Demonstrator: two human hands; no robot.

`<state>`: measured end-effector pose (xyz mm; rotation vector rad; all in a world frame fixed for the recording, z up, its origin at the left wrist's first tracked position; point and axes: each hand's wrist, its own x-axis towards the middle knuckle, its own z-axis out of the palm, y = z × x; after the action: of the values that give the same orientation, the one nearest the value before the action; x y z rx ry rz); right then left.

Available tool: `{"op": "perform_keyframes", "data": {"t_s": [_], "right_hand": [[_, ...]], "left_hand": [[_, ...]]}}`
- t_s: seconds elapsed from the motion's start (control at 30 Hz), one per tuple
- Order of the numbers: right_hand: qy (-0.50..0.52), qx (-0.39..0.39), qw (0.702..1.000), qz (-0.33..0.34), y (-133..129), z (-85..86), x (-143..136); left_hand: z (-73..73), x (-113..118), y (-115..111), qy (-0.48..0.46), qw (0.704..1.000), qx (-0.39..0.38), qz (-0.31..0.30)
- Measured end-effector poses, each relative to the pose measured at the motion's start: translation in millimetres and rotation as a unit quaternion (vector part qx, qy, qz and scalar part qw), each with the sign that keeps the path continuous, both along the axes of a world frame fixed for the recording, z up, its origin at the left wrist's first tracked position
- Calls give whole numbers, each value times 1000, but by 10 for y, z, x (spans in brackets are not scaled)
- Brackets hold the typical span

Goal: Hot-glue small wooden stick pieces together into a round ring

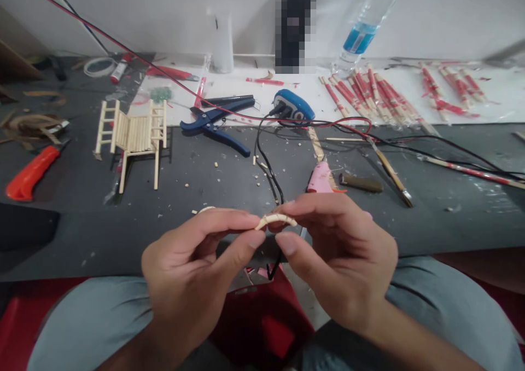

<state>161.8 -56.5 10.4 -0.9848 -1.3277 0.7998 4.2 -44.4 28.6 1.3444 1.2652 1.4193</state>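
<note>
A small, curved, pale wooden piece (278, 218) is held up between my hands, above the front edge of the table. My left hand (200, 267) pinches its left end between thumb and fingertips. At the right end, my right hand (340, 256) is closed around the piece, its fingers behind and its thumb just below; the exact contact is partly hidden. Behind my right hand lies a pink glue gun (320, 177), partly covered by the fingers. A miniature chair made of thin sticks (135, 133) stands farther back on the left.
Blue cutters (217, 126) lie at mid-table, with a blue device (293, 106) behind. Black and red cables cross the table. An orange-handled tool (33, 173) sits left. Red-wrapped stick bundles (377, 94), a water bottle (361, 34) and a brush (391, 174) are on the right.
</note>
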Motion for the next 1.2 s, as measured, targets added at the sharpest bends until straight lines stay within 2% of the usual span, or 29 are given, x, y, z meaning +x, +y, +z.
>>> {"op": "perform_keyframes", "data": {"t_s": [0.2, 0.43, 0.6, 0.73, 0.97, 1.2], "right_hand": [[-84, 12, 996, -27, 19, -33, 23], [-103, 21, 994, -35, 50, -24, 10], [-53, 14, 998, 35, 74, 9, 16], [-13, 6, 996, 85, 70, 15, 38], [10, 0, 994, 107, 71, 50, 71], [3, 33, 988, 152, 97, 62, 90]], "left_hand": [[-45, -53, -17, -5, 1000, -13, 2], [-61, -81, -23, 2, 1000, 20, -11], [-47, -99, -37, 40, 998, 35, -17], [-8, -134, -42, 61, 996, 50, -49], [18, -197, -48, 49, 993, 53, -96], [-1, -233, -16, 75, 987, 85, -115]]}}
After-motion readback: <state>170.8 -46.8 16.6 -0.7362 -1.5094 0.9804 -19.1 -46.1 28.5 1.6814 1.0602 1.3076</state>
